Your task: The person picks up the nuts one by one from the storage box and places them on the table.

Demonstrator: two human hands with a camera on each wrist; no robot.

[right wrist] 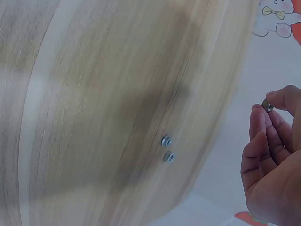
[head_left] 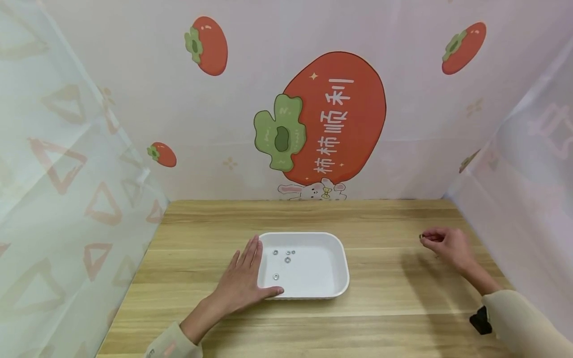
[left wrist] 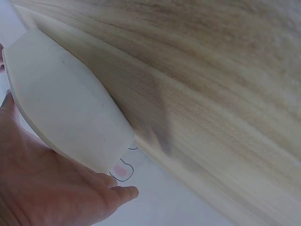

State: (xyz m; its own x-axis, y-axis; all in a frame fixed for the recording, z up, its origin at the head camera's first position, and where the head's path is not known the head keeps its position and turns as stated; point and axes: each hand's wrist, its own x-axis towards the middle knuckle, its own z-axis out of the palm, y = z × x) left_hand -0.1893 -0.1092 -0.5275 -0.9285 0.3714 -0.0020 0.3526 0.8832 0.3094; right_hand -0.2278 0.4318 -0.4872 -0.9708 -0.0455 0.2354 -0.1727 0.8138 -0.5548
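Observation:
My left hand (head_left: 239,283) rests along the left end of a white tray (head_left: 318,278), its fingers straight at the side wall and the thumb over the near rim. In the left wrist view the tray's outer wall (left wrist: 70,99) lies against that hand. Several small metal nuts (head_left: 288,260) lie in the tray's left half. Off to the right, above the tabletop, my right hand (head_left: 449,246) pinches a small metal nut (right wrist: 267,105) between thumb and fingertips. Two flanged nuts (right wrist: 166,140) lie close together on the wood in the right wrist view.
The wooden tabletop (head_left: 380,318) runs back to a pale wall (head_left: 416,124) printed with persimmons. Pale printed sheets (head_left: 67,199) enclose the left and right sides. A black object (head_left: 481,320) sits at the right sleeve.

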